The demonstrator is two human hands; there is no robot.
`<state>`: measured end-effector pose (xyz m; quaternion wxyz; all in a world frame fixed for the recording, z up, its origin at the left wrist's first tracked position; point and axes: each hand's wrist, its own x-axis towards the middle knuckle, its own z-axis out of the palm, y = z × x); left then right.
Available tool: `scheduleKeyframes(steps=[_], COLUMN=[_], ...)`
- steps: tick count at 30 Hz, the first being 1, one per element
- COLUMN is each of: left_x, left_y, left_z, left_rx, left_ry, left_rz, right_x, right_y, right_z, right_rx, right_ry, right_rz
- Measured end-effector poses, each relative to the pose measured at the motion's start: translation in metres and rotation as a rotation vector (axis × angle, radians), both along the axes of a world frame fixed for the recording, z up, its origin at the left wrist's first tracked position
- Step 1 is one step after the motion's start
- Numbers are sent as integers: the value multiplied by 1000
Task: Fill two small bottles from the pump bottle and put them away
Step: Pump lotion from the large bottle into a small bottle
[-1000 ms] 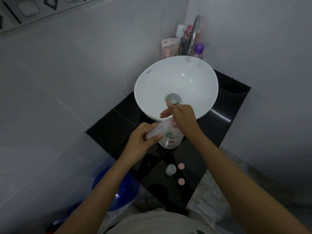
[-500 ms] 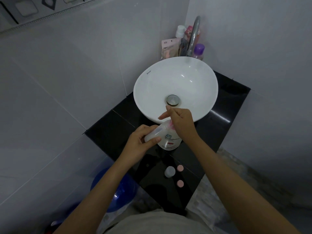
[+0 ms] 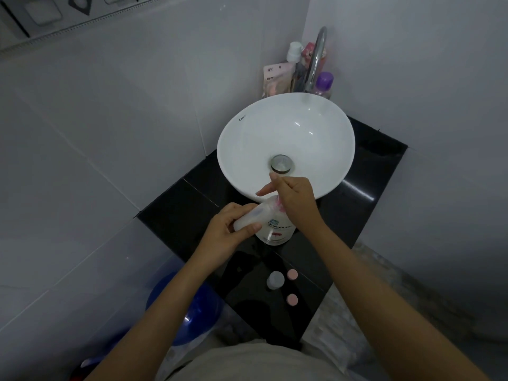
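A white pump bottle (image 3: 277, 229) with a pink pump head stands on the black counter (image 3: 192, 204) in front of the basin. My right hand (image 3: 294, 199) rests on top of the pump head and hides most of it, forefinger stretched out. My left hand (image 3: 228, 232) grips a small translucent bottle (image 3: 251, 217), tilted with its mouth up against the pump. A second small translucent bottle (image 3: 275, 280) stands uncapped near the counter's front edge. Two pink caps (image 3: 292, 274) (image 3: 292, 299) lie beside it.
A white round basin (image 3: 286, 138) with a metal drain fills the back of the counter. Behind it stand a chrome tap (image 3: 316, 59) and several toiletry bottles and packets (image 3: 277, 78). A blue bucket (image 3: 189, 309) sits on the floor to the left, below the counter.
My hands and the bottles have kept the same hold. Only the camera view has shifted slightly.
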<state>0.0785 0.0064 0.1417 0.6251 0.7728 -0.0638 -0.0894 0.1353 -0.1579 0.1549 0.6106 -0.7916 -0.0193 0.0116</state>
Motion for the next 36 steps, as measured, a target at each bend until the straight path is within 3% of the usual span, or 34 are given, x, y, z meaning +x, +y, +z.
scheduleKeyframes(steps=[8,16,23,36], left_x=[1,0,-1,-1], left_y=[-1,0,-2,0], left_z=[7,0,10,5], left_rx=[-94,-22,-94,-49], left_ry=[0,18,25,64], left_rz=[-2,-11,-25,-43], right_x=[6,0,9,7], right_y=[-2,1,-3,-3], right_z=[16,-5,14,3], right_rx=[99,21,18,10], right_ry=[16,-13,7,56], right_rz=[23,-24,57,39])
